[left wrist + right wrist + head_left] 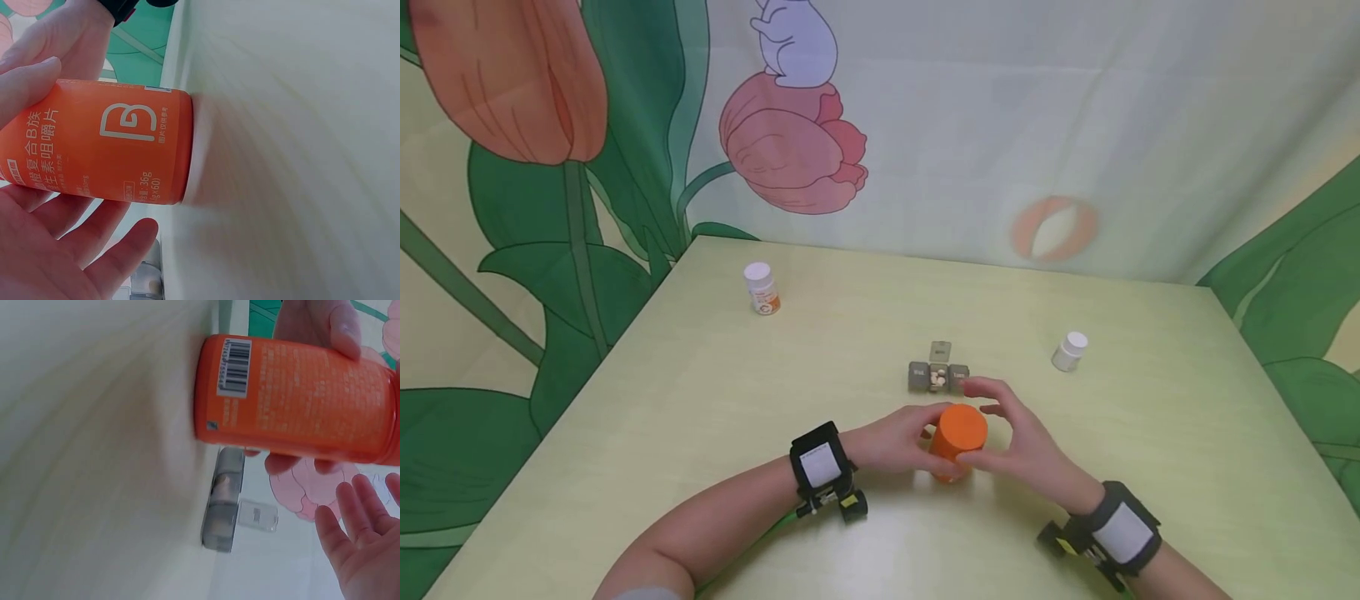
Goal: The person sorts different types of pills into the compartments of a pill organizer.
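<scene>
Fingers of the left hand [891, 446] curl round the orange bottle [956, 442] and grip its side, covering part of it in the head view; in the left wrist view the thumb lies along one side of the label and the other fingers [94, 237] along the opposite side, and the cap end is cut off by the frame edge; the right hand [1022, 442] hovers just beside the bottle on its far-right side with fingers spread and relaxed, and whether its thumb touches the cap cannot be told from the head view; in the right wrist view those fingers [356, 519] stand apart from the bottle [300, 400]. Bottle stands upright on the table [700, 400], long axis vertical, flat base against the surface and orange cap facing up; a barcode shows on one side and a large letter B [128, 122] on the other; its small print is too blurred to read. Just behind the bottle lies a grey pill box [938, 377], its middle compartment open with pale pills inside and the lid flipped back; its other lettering is too small to make out. Far left of the bottle stands a white-capped orange-labelled bottle [762, 288]; to the right rear stands a small white bottle [1070, 351].
</scene>
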